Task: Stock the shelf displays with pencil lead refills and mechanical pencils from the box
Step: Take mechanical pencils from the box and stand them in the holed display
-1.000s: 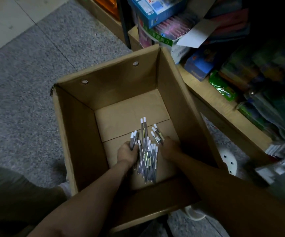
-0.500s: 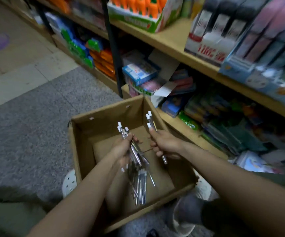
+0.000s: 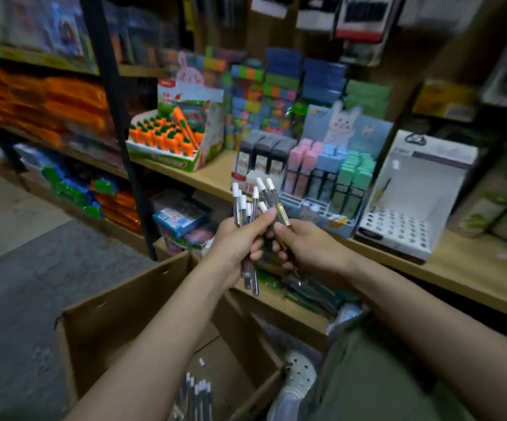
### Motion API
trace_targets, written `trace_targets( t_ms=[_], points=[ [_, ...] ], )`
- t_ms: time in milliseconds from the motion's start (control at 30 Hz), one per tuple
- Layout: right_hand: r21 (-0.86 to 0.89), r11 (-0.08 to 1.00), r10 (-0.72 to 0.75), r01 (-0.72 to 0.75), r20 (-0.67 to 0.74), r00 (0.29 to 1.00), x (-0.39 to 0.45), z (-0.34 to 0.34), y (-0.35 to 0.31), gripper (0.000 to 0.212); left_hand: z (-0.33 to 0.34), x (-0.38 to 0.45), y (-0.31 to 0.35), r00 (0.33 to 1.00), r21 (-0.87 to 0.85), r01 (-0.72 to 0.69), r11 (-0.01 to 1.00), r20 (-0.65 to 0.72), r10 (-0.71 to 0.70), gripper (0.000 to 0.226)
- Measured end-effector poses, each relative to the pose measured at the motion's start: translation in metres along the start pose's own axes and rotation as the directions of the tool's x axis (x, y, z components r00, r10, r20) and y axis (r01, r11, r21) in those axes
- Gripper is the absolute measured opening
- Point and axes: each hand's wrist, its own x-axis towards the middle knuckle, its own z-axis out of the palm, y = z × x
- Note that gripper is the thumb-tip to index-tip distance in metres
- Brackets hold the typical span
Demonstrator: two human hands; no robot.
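Pencils (image 3: 253,208) gripped in both hands, L (image 3: 240,241) + R (image 3: 304,247), above box (image 3: 118,323).

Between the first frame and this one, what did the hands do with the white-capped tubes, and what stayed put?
Both hands rose out of the brown cardboard box to shelf height. The left hand grips a bunch of white-capped clear tubes; the right hand holds a few more. Several tubes remain on the box floor. The box itself stayed on the floor beside the wooden shelf.
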Motion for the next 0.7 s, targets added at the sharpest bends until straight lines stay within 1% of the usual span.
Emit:
trace_targets(
  t_ms=[133, 200, 267, 300, 333, 367, 400, 433, 467, 500, 533, 600, 633, 700],
  points=[
    [0.014, 0.999, -0.038, 0.039, -0.026, 0.999, -0.017, -0.024, -0.011, 0.028, 0.023, 0.006, 0.01, 0.99, 0.039, -0.022, 0.999, 0.141, 0.017, 0.027],
    [0.057, 0.998, -0.017, 0.017, 0.003, 1.0, -0.023, -0.034, -0.016, 0.032, 0.033, 0.01, 0.013, 0.981, 0.04, -0.038, 0.998, 0.191, 0.03, 0.027],
    [0.119, 0.993, 0.019, -0.022, 0.018, 1.0, -0.029, -0.046, -0.02, 0.037, 0.045, 0.014, 0.015, 0.977, 0.015, -0.05, 0.999, 0.209, 0.046, 0.025],
    [0.103, 0.995, 0.012, -0.011, -0.015, 1.0, -0.031, -0.053, -0.021, 0.036, 0.051, 0.017, 0.016, 0.977, -0.016, -0.053, 0.998, 0.207, 0.055, 0.022],
    [0.02, 0.999, -0.029, 0.031, -0.095, 0.995, -0.033, -0.061, -0.021, 0.032, 0.057, 0.021, 0.017, 0.978, -0.062, -0.046, 0.997, 0.199, 0.058, 0.019],
    [-0.107, 0.992, -0.094, 0.073, -0.207, 0.974, -0.035, -0.072, -0.02, 0.026, 0.061, 0.025, 0.018, 0.981, -0.115, -0.031, 0.993, 0.189, 0.052, 0.015],
    [-0.225, 0.971, -0.157, 0.085, -0.328, 0.932, -0.036, -0.084, -0.017, 0.023, 0.064, 0.028, 0.018, 0.983, -0.158, -0.013, 0.987, 0.181, 0.042, 0.013],
    [-0.299, 0.951, -0.206, 0.076, -0.433, 0.878, -0.036, -0.097, -0.013, 0.021, 0.067, 0.031, 0.018, 0.983, -0.179, -0.001, 0.984, 0.178, 0.033, 0.015],
    [-0.315, 0.947, -0.231, 0.07, -0.508, 0.83, -0.038, -0.11, -0.008, 0.024, 0.07, 0.034, 0.017, 0.983, -0.177, 0.004, 0.984, 0.181, 0.029, 0.019],
    [-0.278, 0.957, -0.228, 0.08, -0.552, 0.802, -0.039, -0.121, -0.002, 0.027, 0.073, 0.035, 0.015, 0.982, -0.16, 0.005, 0.987, 0.186, 0.026, 0.021],
    [-0.205, 0.973, -0.207, 0.105, -0.575, 0.792, -0.04, -0.129, 0.003, 0.027, 0.077, 0.036, 0.013, 0.981, -0.138, 0.006, 0.99, 0.191, 0.02, 0.022],
    [-0.045, 0.985, -0.159, 0.165, -0.592, 0.79, -0.04, -0.139, 0.008, 0.025, 0.086, 0.037, 0.008, 0.981, -0.106, 0.016, 0.994, 0.195, 0.005, 0.022],
    [0.007, 0.982, -0.146, 0.188, -0.606, 0.782, -0.04, -0.142, 0.009, 0.024, 0.091, 0.037, 0.006, 0.981, -0.098, 0.021, 0.995, 0.192, -0.001, 0.023],
    [0.005, 0.978, -0.153, 0.206, -0.653, 0.742, -0.037, -0.145, 0.011, 0.021, 0.098, 0.04, 0.003, 0.982, -0.089, 0.027, 0.996, 0.186, -0.01, 0.025]
  ],
)
